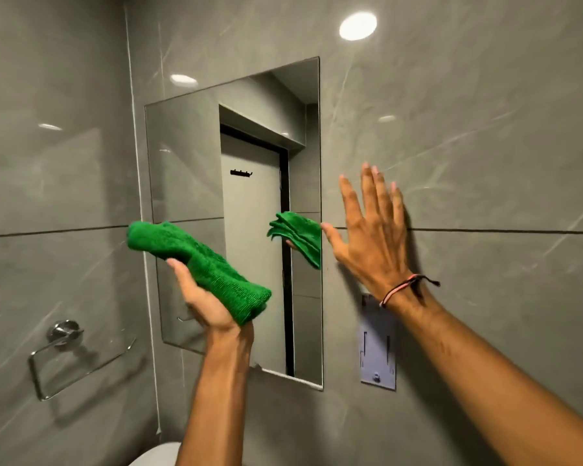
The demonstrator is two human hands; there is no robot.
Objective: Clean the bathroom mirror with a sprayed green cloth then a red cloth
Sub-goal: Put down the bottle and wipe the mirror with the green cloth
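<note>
A frameless rectangular mirror hangs on the grey tiled wall ahead of me. My left hand holds a folded green cloth in front of the mirror's lower half; whether the cloth touches the glass is unclear. The cloth's reflection shows near the mirror's right edge. My right hand, a cord bracelet on its wrist, rests flat with fingers spread on the wall tile just right of the mirror, holding nothing. No red cloth or spray bottle is in view.
A chrome towel ring is fixed to the left wall, low down. A small pale wall plate sits below my right wrist. A white rounded fixture peeks in at the bottom edge. The mirror reflects a door with hooks.
</note>
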